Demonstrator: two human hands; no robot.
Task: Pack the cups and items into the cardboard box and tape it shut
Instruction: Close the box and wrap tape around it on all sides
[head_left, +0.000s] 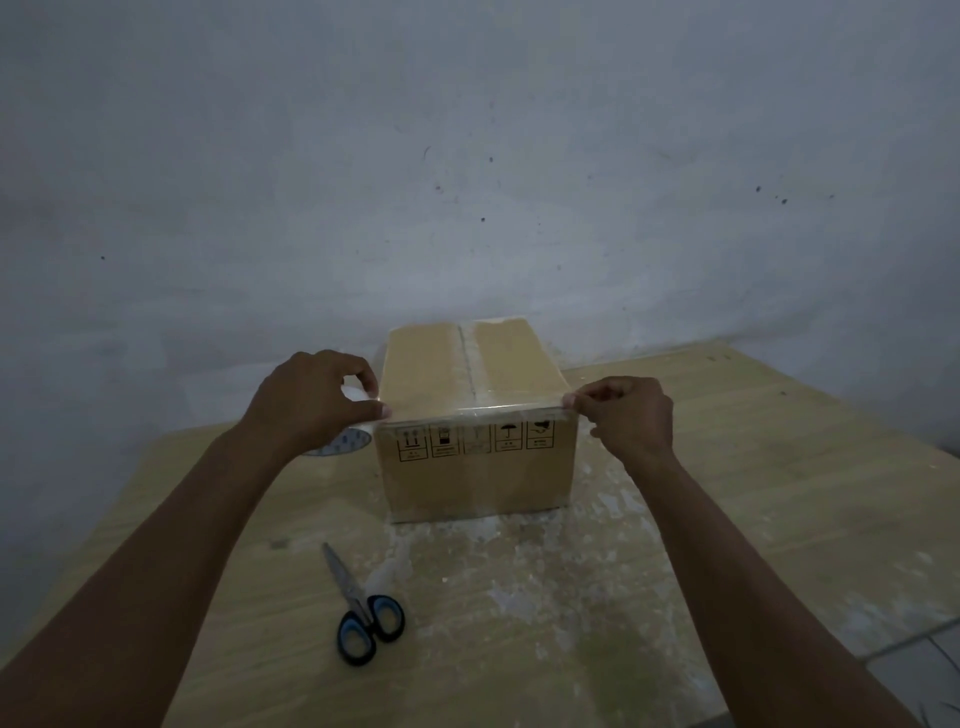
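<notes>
Cardboard box (475, 478), flaps closed, stands on a wooden table (779, 493) as two bare hands stretch clear tape (467, 411) across its near top edge.

At the box's left corner the left hand (311, 400) grips the tape roll (345, 441), thumb against the edge. At the box's right corner the right hand (628, 415) pinches the tape's free end with curled fingers. A second strip (470, 358) runs along the box's top centre seam. Handling symbols (475, 439) mark the box's near face. Blue-and-black scissors (363, 608) lie closed in front of the box, toward its left side.
</notes>
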